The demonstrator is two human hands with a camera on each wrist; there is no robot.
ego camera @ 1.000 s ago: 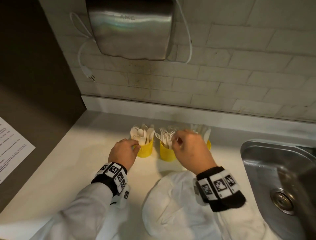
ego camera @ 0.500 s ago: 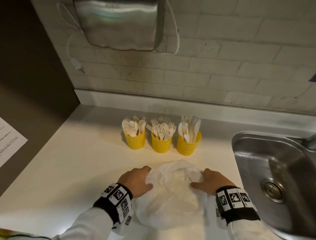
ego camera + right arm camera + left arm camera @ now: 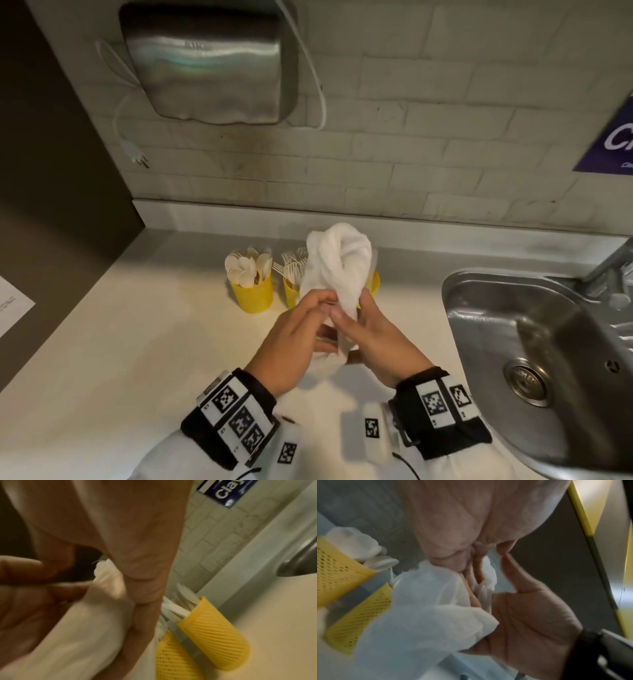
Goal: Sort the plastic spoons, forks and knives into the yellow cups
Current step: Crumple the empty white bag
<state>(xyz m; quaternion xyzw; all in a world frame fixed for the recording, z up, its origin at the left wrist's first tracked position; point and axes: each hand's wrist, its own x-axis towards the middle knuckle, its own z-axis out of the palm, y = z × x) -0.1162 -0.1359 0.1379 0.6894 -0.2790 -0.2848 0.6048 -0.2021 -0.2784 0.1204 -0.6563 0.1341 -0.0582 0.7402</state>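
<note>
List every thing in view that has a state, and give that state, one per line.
Spoon cup: upright, holds spoons.
Fork cup: upright, holds forks, partly hidden.
Knife cup: upright, holds knives.
White plastic bag: bunched, lifted off the counter.
Left hand: grips the bag.
Right hand: grips the bag.
Sink: tap not running.

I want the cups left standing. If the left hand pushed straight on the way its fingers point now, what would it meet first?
Apart from the white bag that both hands hold, probably the fork cup: the left hand points up and right toward it. Depth is unclear, and the bag is bunched in between.
</note>
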